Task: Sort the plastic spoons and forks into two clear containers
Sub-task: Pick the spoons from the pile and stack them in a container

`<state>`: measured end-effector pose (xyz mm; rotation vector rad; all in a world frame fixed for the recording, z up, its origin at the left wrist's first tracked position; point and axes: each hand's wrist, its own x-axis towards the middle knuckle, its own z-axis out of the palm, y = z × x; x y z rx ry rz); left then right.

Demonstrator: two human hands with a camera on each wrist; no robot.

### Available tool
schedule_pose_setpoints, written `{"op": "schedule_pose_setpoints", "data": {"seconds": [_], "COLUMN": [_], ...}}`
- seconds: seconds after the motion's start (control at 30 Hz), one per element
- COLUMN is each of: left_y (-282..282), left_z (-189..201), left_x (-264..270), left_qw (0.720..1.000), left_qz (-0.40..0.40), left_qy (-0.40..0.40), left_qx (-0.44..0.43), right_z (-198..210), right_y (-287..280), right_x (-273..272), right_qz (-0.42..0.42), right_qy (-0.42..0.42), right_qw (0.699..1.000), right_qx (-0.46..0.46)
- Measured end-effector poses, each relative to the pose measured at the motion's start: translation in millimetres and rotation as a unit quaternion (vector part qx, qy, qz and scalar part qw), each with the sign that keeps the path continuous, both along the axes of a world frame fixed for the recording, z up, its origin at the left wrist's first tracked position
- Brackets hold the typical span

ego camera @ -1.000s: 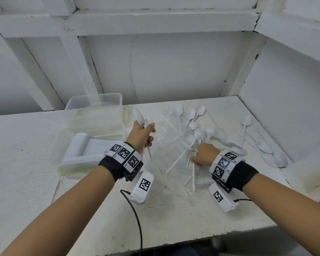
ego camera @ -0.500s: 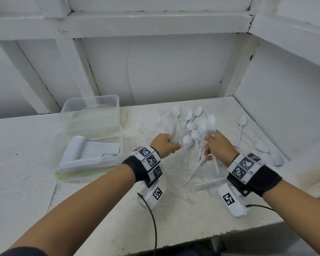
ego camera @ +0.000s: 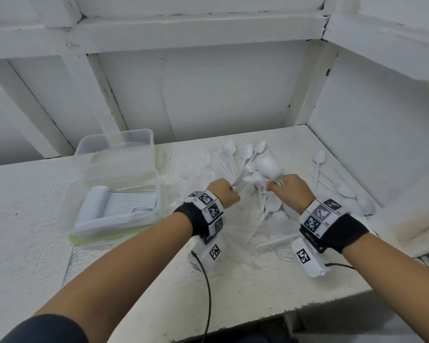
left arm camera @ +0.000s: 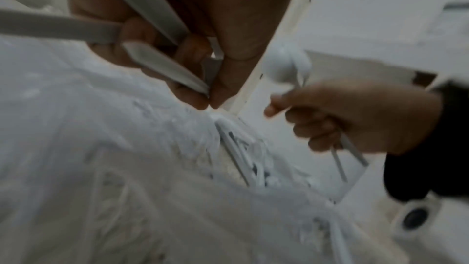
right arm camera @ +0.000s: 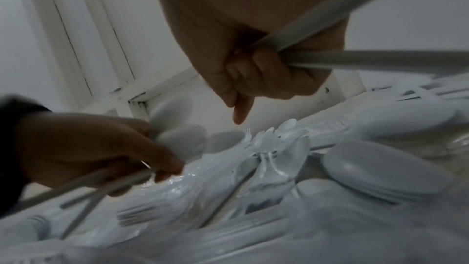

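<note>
both hands grip white cutlery in closed fists. left hand (ego camera: 224, 193) clamps several spoon handles (left arm camera: 162, 61); right hand (ego camera: 292, 191) holds spoons (ego camera: 269, 167), bowls up. left of the left hand: clear container (ego camera: 114, 199) with stacked cutlery, a second container (ego camera: 117, 147) behind it. loose pile (ego camera: 265, 206) lies below both fists. wristband markers (ego camera: 206, 199) show no readable text.

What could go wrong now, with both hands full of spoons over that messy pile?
The right hand grips several spoons loosely fanned, so one might slip back into the pile. Forks lie mixed among the spoons, so one could end up in the wrong container. The crinkly clear plastic sheet under the pile might snag and drag cutlery along.
</note>
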<state>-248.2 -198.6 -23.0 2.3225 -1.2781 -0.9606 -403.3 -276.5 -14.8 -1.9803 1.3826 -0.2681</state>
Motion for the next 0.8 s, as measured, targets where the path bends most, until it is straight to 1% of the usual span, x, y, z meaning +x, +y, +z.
{"op": "schedule_pose_setpoints", "data": {"seconds": [0.17, 0.27, 0.37, 0.47, 0.67, 0.8], "left_y": [25.5, 41.2, 52.7, 60.7, 68.3, 68.7], "left_z": [20.8, 22.7, 22.3, 22.7, 21.9, 23.8], "left_x": [22.1, 33.3, 38.8, 40.7, 40.5, 39.2], "left_qw": [0.99, 0.975, 0.959, 0.953, 0.95, 0.952], "left_qz": [0.059, 0.12, 0.164, 0.179, 0.18, 0.179], "left_qy": [0.096, 0.151, 0.195, 0.205, 0.209, 0.2], "left_qx": [-0.081, -0.111, -0.124, -0.135, -0.145, -0.148], "right_z": [-9.9, -10.7, -11.5, -14.9, -20.9, -20.0], "right_y": [-13.9, -18.4, -19.9, -18.7, -17.6, -19.6], "right_x": [25.9, 42.7, 57.6, 66.0, 76.0, 75.1], "right_qz": [0.03, 0.045, 0.068, 0.084, 0.138, 0.159], "right_qy": [0.113, 0.176, 0.207, 0.211, 0.192, 0.242], "right_qw": [0.993, 0.983, 0.976, 0.973, 0.971, 0.956], "right_qx": [0.0, -0.003, -0.008, -0.032, -0.041, -0.038]}}
